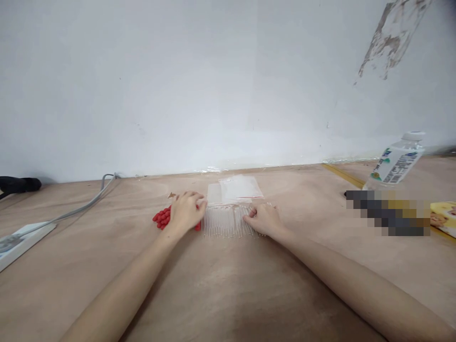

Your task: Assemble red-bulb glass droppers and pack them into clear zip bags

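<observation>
A row of thin clear tubes [225,222], seemingly glass droppers, lies side by side on the wooden table. At the row's left end rests my left hand [185,209], fingers stretched over a pile of small red bulbs [163,218], with the thumb beside the tubes. Part of the pile is hidden under that hand. Over the right end of the tubes is my right hand [265,219], loosely curved, its thumb and fingers touching the row. Its far fingertips are partly hidden. Behind the row lie flat clear plastic bags [240,187].
A white wall [178,85] stands behind the table [221,294]. To the right are a labelled plastic bottle [397,159], a blurred dark item [392,213] and a yellow packet [443,216]. A grey cable [83,206] runs to a white power strip [26,242] at left.
</observation>
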